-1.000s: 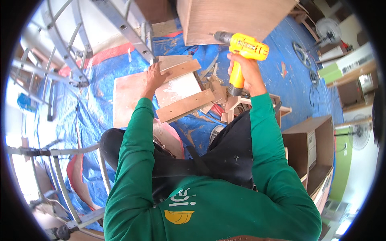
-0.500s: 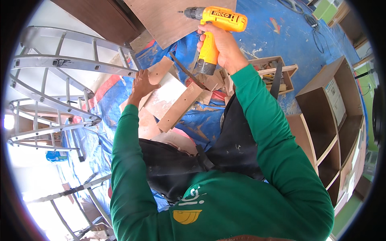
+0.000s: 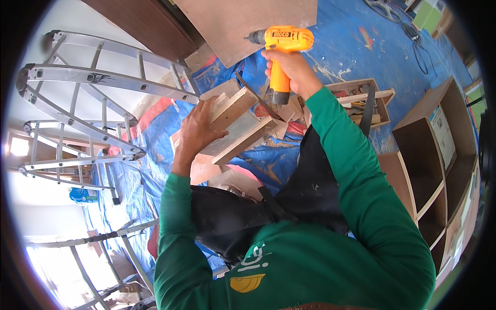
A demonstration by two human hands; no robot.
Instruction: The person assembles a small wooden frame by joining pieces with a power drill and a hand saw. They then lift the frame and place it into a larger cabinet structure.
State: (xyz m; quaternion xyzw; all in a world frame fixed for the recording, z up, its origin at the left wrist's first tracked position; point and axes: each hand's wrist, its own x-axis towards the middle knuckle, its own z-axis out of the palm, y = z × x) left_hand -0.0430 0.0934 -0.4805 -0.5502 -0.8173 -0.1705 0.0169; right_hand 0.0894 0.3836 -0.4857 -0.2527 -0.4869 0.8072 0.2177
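Observation:
My right hand (image 3: 294,70) is wrapped around the grip of a yellow cordless drill (image 3: 289,40). The drill is held up, its dark chuck pointing left and its battery base down. My left hand (image 3: 198,129) grips a shallow wooden box frame (image 3: 245,140) in front of my knees, thumb on the inner side and fingers over the far left board. Two parallel boards stand up from its pale panel, and the box is tilted so their plywood edges show. The drill is above and right of the box, apart from it. My left palm hides part of the near left side.
Aluminium ladder (image 3: 119,80) stands at left. An open wooden tray (image 3: 382,106) with tools lies right of the drill. A brown shelf cabinet (image 3: 418,134) stands at far right. A large wooden panel (image 3: 248,26) lies ahead on the blue tarp (image 3: 336,41), near scattered wood offcuts.
My left hand has tilted the wooden box frame, so its board edges now face up more. My right hand still holds the drill up. The whole view has shifted slightly.

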